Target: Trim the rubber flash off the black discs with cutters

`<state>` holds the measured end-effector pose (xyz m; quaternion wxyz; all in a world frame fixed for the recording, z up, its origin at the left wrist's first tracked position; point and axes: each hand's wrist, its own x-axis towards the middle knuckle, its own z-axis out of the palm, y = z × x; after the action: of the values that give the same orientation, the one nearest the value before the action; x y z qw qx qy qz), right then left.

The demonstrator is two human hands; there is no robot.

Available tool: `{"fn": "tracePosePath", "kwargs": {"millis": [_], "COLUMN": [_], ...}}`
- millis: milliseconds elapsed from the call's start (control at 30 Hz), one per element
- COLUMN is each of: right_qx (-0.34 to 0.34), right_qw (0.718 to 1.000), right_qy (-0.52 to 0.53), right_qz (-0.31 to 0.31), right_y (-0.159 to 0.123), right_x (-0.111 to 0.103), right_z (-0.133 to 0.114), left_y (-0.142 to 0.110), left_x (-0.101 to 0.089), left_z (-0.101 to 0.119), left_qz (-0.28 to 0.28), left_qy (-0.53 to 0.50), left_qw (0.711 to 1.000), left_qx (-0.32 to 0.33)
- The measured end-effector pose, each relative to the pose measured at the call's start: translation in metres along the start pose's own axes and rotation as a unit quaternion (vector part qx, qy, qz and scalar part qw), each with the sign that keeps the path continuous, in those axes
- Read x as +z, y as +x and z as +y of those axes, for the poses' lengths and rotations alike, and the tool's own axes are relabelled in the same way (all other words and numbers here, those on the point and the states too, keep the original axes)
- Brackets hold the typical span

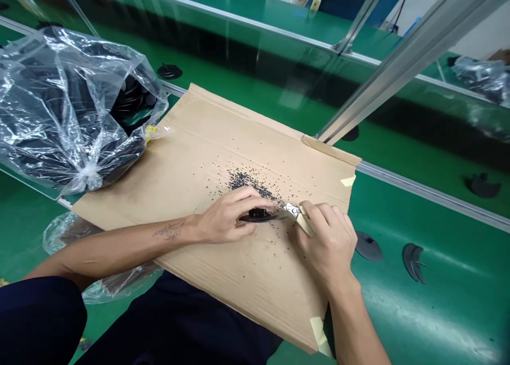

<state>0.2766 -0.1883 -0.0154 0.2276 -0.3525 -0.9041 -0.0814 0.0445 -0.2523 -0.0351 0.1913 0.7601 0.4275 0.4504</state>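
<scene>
My left hand (229,216) grips a thin, dark disc-shaped plastic part (263,217) by its left side, with the fingers on top and the thumb beneath. In my right hand (329,235) is a pair of nippers (297,215) with pale handles and bright metal jaws. The jaws point left, close to the right edge of the dark part; I cannot tell whether they touch it. Under and beyond both hands, small black plastic bits (245,180) lie scattered over a cardboard sheet (191,126).
A clear plastic bag (59,104) full of dark parts stands at the left on the cardboard's edge. Dark round parts (368,246) and a curved piece (414,262) lie on the green surface at right. A slanted metal post (382,73) rises behind the cardboard.
</scene>
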Motion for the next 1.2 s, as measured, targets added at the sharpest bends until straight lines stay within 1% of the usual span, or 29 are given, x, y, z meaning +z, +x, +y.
{"fn": "tracePosePath", "kwargs": {"millis": [67,167,233,333,400,433,467,500,533,600,667,767,867,933,1200], "right_qx": [0.007,0.01,0.014,0.021,0.035,0.057,0.086,0.12,0.156,0.192,0.203,0.213,0.218,0.218,0.207], "right_qw": [1.0,1.0,1.0,0.999,0.995,0.988,0.975,0.956,0.932,0.904,0.89,0.869,0.855,0.847,0.825], "right_qy": [0.003,0.006,0.011,0.04,0.094,0.144,0.203,0.266,0.326,0.382,0.409,0.446,0.471,0.484,0.519], "right_qz": [-0.004,0.0,0.009,0.024,0.027,0.026,0.024,0.02,0.018,0.015,0.005,-0.012,-0.023,-0.032,-0.079], "right_y": [0.0,0.0,-0.001,-0.001,0.0,0.001,0.002,0.002,0.003,0.003,0.003,0.003,0.003,0.004,0.006], "right_x": [0.0,-0.001,-0.001,0.0,0.002,0.003,0.003,0.004,0.005,0.005,0.005,0.002,-0.002,-0.005,-0.012], "right_z": [0.003,0.009,0.014,0.019,0.018,0.016,0.013,0.009,0.005,-0.004,-0.012,-0.02,-0.023,-0.024,-0.033], "left_y": [0.0,0.0,0.0,0.002,0.005,0.007,0.009,0.011,0.012,0.013,0.012,0.008,0.005,0.005,0.005], "left_x": [0.0,0.001,0.003,0.007,0.009,0.009,0.009,0.009,0.009,0.009,0.01,0.013,0.015,0.014,0.008], "left_z": [0.001,0.001,-0.001,-0.008,-0.013,-0.015,-0.017,-0.018,-0.019,-0.018,-0.016,-0.012,-0.009,-0.007,-0.006], "left_qz": [0.012,0.028,0.042,0.068,0.078,0.081,0.082,0.084,0.086,0.084,0.071,0.039,0.011,0.002,-0.028], "left_qy": [-0.033,-0.097,-0.163,-0.271,-0.322,-0.341,-0.355,-0.367,-0.377,-0.388,-0.387,-0.369,-0.354,-0.352,-0.342], "left_qw": [0.999,0.991,0.975,0.937,0.912,0.901,0.891,0.883,0.878,0.874,0.878,0.891,0.904,0.909,0.918], "left_qx": [-0.019,-0.088,-0.144,-0.209,-0.243,-0.258,-0.271,-0.279,-0.283,-0.281,-0.274,-0.26,-0.238,-0.222,-0.202]}}
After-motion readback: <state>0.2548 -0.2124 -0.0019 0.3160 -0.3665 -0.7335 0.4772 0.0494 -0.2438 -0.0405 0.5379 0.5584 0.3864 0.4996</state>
